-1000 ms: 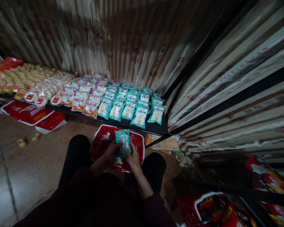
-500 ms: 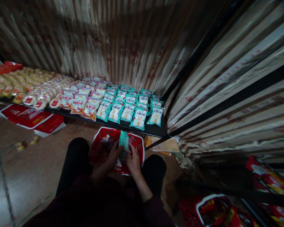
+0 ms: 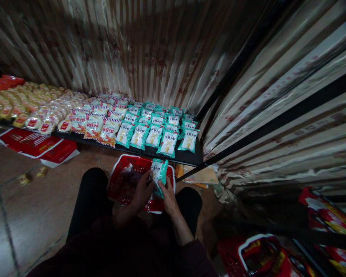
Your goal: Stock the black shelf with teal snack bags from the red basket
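A teal-and-white snack bag (image 3: 159, 171) is held between my two hands, its printed front turned up. My left hand (image 3: 144, 189) grips its left side, and my right hand (image 3: 167, 195) grips its lower right side. Both hands are over a red plastic basket (image 3: 115, 184) that stands between my knees, with some dim packets inside it. Just beyond the basket, a low black shelf (image 3: 187, 157) carries rows of matching teal snack bags (image 3: 167, 143). Left of those lie white-and-orange snack bags (image 3: 107, 131).
Round wrapped snacks (image 3: 46, 125) and yellowish packets (image 3: 5, 109) fill the shelf's left part. Red baskets (image 3: 29, 142) sit below it. A black metal bar (image 3: 248, 134) slants across the right, near another red basket (image 3: 233, 254). Small yellow packets (image 3: 24, 179) lie on the floor.
The snack bag has turned from edge-on to showing its printed front, and moved slightly right. Both hands have shifted a little right with it.
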### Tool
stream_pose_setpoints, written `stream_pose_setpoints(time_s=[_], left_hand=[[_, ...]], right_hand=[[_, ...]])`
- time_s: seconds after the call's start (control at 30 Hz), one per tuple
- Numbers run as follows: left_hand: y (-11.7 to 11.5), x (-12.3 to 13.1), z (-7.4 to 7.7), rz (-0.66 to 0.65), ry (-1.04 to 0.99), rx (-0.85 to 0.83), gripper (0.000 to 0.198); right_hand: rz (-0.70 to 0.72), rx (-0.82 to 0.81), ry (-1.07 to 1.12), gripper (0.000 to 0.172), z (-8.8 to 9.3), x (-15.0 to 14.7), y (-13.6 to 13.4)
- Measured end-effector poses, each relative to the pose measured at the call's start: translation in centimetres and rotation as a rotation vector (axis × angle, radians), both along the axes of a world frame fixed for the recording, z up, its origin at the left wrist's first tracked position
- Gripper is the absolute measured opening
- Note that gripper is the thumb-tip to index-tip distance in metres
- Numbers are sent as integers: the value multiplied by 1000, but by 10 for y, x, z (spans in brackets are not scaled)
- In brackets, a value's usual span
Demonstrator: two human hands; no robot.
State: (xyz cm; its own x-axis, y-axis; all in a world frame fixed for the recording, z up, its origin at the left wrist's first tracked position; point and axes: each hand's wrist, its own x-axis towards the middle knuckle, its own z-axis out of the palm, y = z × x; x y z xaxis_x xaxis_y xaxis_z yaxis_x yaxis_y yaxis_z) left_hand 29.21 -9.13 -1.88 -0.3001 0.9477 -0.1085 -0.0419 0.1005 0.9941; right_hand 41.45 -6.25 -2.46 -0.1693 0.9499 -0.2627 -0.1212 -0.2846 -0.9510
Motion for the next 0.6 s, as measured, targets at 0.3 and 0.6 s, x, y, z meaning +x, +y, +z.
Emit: stream_pose_setpoints(time_s=[0.3, 0.6], left_hand=[[2, 3, 4, -2, 73, 12, 45], [-1, 5, 1, -77, 188, 115, 52]], right_hand=[[-53, -144, 192, 48, 10, 6, 4], [-155, -188, 191, 54, 0, 10, 7]])
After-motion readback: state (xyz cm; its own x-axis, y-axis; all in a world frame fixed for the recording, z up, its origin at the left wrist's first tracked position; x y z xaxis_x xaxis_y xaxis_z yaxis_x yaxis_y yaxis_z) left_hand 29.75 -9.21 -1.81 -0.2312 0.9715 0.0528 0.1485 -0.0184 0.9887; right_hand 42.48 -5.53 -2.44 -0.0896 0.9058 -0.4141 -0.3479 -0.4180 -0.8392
